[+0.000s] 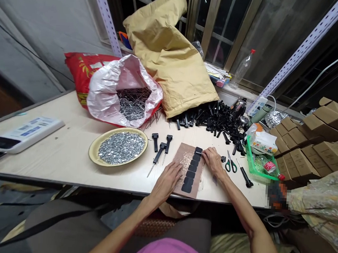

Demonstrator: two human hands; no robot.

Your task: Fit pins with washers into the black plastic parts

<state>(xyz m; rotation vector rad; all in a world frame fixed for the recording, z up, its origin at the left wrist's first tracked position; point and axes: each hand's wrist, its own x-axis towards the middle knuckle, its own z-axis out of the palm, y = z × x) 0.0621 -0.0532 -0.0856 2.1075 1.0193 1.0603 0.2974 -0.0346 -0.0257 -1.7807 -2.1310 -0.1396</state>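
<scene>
A thin brown board point(181, 154) lies on the table in front of me. Along its right side runs a row of several flat black rounded pieces point(189, 181), with pale crumbs point(187, 159) scattered beside them. My left hand point(168, 180) rests on the board's left edge, fingers laid out and holding nothing. At the far end of the row, my right hand point(212, 159) has its fingertips pressed together over a black piece. Something small and shiny shows at those fingertips, too small to name. Left of the board lie black-handled tools with thin metal shafts point(159, 153).
A yellow dish point(94, 157) of small metal discs stands left, before a red sack point(80, 75) of metal rods. Behind are a large paper sack point(186, 70) and piled black parts point(215, 116). Scissors point(231, 164), a black-handled tool point(245, 175), a green basket point(251, 162) and cartons point(312, 162) sit right.
</scene>
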